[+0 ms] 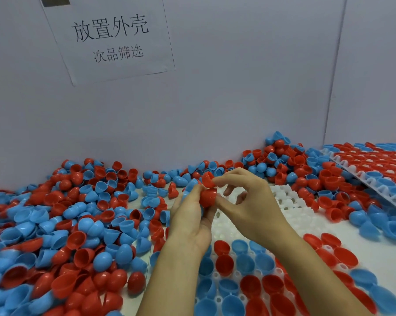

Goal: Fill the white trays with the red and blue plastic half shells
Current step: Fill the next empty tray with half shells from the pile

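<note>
Walls close the bench [342,236] at the back and right, and I see bare surface only in small strips beside the tray in front of me. My left hand [192,215] and right hand [249,201] meet above the white tray [290,201], well clear of the walls. My left hand grips a red half shell [208,197] with its fingers curled round it, and a blue shell [191,187] shows behind those fingers; whether it is held I cannot tell. My right thumb and forefinger pinch a second red shell [208,179] just above the first, touching it, the other right fingers spread loosely apart.

The white tray has red and blue shells seated open side up in its near rows, while its far cups, under and beyond my hands, show bare white. A second tray [374,179] lies tilted at far right, resting on loose shells, most of its cups filled.

A loose pile of shells [67,224] covers the bench to the left, right up to the tray's edge, and more heap in the back corner between the two trays. A paper sign [115,37] with printed characters hangs on the back wall [238,87].
</note>
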{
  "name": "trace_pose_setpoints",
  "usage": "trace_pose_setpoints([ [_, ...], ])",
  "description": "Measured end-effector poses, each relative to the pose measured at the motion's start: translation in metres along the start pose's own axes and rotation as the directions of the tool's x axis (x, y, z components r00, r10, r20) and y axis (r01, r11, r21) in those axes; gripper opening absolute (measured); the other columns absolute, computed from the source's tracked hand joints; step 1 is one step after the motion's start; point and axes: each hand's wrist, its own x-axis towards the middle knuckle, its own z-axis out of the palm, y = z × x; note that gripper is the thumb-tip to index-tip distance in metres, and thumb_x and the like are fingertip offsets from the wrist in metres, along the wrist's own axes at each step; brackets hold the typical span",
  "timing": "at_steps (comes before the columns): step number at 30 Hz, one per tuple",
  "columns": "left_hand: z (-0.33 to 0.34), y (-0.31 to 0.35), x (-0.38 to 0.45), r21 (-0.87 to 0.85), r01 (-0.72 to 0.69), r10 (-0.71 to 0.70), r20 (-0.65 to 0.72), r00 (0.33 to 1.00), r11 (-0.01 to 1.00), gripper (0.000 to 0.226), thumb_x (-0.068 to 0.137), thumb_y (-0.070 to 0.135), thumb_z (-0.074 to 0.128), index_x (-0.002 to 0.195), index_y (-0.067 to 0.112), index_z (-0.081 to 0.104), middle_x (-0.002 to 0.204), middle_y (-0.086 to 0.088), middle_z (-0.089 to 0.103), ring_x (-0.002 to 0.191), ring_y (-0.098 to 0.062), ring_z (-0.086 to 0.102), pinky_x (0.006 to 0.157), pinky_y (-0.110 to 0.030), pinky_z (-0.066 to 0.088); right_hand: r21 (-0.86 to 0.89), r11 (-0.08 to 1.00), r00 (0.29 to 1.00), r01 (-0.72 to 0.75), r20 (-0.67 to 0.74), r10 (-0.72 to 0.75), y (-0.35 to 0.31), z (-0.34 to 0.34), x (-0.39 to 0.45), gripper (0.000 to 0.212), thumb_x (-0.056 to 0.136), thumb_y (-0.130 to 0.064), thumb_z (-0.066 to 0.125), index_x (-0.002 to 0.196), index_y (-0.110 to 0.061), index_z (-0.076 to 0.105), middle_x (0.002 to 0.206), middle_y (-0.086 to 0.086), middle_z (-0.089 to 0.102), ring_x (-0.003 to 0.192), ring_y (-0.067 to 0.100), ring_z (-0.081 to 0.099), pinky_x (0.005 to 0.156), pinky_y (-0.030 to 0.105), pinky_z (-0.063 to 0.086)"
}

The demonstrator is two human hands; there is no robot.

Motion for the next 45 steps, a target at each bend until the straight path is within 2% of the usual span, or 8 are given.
trace_pose_setpoints([
  [5,0.000,-0.002,0.001,0.022,0.027,-0.028,0.035,0.999,0.999,0.059,0.086,0.007,0.075,0.142,0.008,0.053,0.123,-0.021,0.066,0.103,-0.026,0.071,0.063,-0.030,0.062,-0.103,0.995,0.999,-0.015,-0.052,0.009,0.001,-0.011,0.007,0.020,0.086,-0.006,0.073,0.100,-0.021,0.077,0.083,-0.018,0.068,0.081,0.001,0.063,0.068,0.009,0.049],
  [10,-0.002,0.002,0.003,0.019,0.059,-0.059,0.013,0.998,0.998,0.062,0.085,0.003,0.076,0.142,0.008,0.053,0.124,-0.020,0.060,0.094,-0.024,0.069,0.061,-0.030,0.063,-0.247,0.950,0.979,-0.194,-0.115,0.170,0.012,-0.060,0.019,0.017,0.091,-0.009,0.069,0.103,-0.019,0.074,0.082,-0.014,0.068,0.071,0.002,0.065,0.066,0.012,0.055],
  [15,0.001,0.004,0.002,0.054,0.097,-0.098,0.014,0.995,0.994,0.036,0.082,0.010,0.080,0.115,0.004,0.066,0.111,-0.016,0.062,0.088,-0.021,0.065,0.057,-0.029,0.061,-0.571,0.739,0.888,-0.359,0.036,0.459,0.035,-0.108,0.032,0.014,0.091,-0.012,0.069,0.104,-0.016,0.074,0.080,-0.012,0.065,0.065,0.005,0.063,0.047,0.011,0.043],
  [21,0.003,0.007,-0.001,0.024,0.102,-0.102,0.006,0.995,0.995,0.027,0.087,0.019,0.076,0.110,0.008,0.066,0.122,-0.016,0.059,0.097,-0.026,0.065,0.054,-0.029,0.061,-0.831,0.464,0.691,-0.306,0.141,0.709,0.056,-0.132,0.029,0.012,0.087,-0.013,0.074,0.098,-0.018,0.075,0.081,-0.004,0.069,0.074,0.012,0.068,0.063,0.023,0.058],
  [27,0.003,0.008,-0.003,0.019,0.110,-0.110,0.010,0.994,0.994,0.030,0.089,0.020,0.076,0.113,0.007,0.065,0.119,-0.017,0.059,0.103,-0.027,0.064,0.053,-0.027,0.059,-0.924,0.357,0.661,-0.135,0.184,0.727,0.071,-0.116,0.020,0.024,0.088,-0.006,0.069,0.110,-0.015,0.073,0.088,-0.004,0.064,0.080,0.013,0.063,0.077,0.026,0.060],
  [35,0.002,0.011,-0.004,0.020,0.126,-0.126,-0.004,0.992,0.992,0.027,0.088,0.021,0.077,0.109,0.011,0.064,0.121,-0.019,0.057,0.100,-0.030,0.067,0.054,-0.029,0.060,-0.943,0.325,0.608,-0.077,0.214,0.765,0.068,-0.124,0.021,0.025,0.085,-0.012,0.076,0.109,-0.020,0.073,0.094,-0.005,0.068,0.083,0.012,0.064,0.078,0.023,0.060],
  [40,0.002,0.011,-0.005,0.017,0.132,-0.132,-0.007,0.991,0.991,0.030,0.087,0.021,0.077,0.112,0.011,0.064,0.124,-0.019,0.056,0.107,-0.033,0.065,0.051,-0.028,0.059,-0.931,0.351,0.606,-0.103,0.222,0.764,0.066,-0.125,0.017,0.026,0.087,-0.007,0.072,0.110,-0.018,0.072,0.094,-0.005,0.068,0.083,0.011,0.065,0.077,0.022,0.059],
  [45,0.001,0.010,-0.002,0.028,0.114,-0.114,-0.022,0.993,0.993,0.037,0.086,0.026,0.078,0.117,0.013,0.064,0.129,-0.019,0.054,0.096,-0.030,0.068,0.050,-0.027,0.058,-0.906,0.413,0.571,-0.088,0.294,0.766,0.037,-0.129,0.034,0.026,0.087,-0.008,0.072,0.110,-0.021,0.074,0.106,-0.006,0.072,0.083,0.007,0.064,0.071,0.018,0.056],
])
